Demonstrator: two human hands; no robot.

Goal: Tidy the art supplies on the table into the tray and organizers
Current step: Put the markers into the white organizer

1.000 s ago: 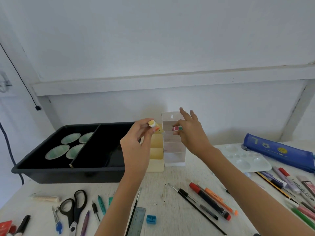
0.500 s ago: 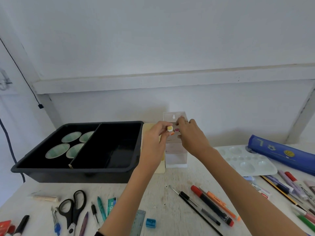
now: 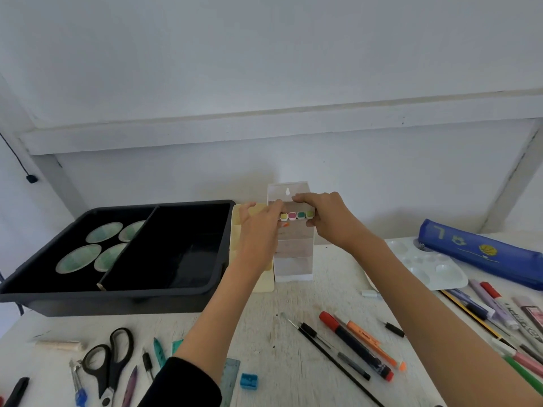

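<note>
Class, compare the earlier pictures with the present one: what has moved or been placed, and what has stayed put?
Both hands moved forward to the clear organizer. The yellow-capped marker from the left hand and the pink-capped marker from the right hand now sit in its top compartment, in a row of four caps; whether fingers still grip them is unclear. The black tray and scissors stayed put.
</note>
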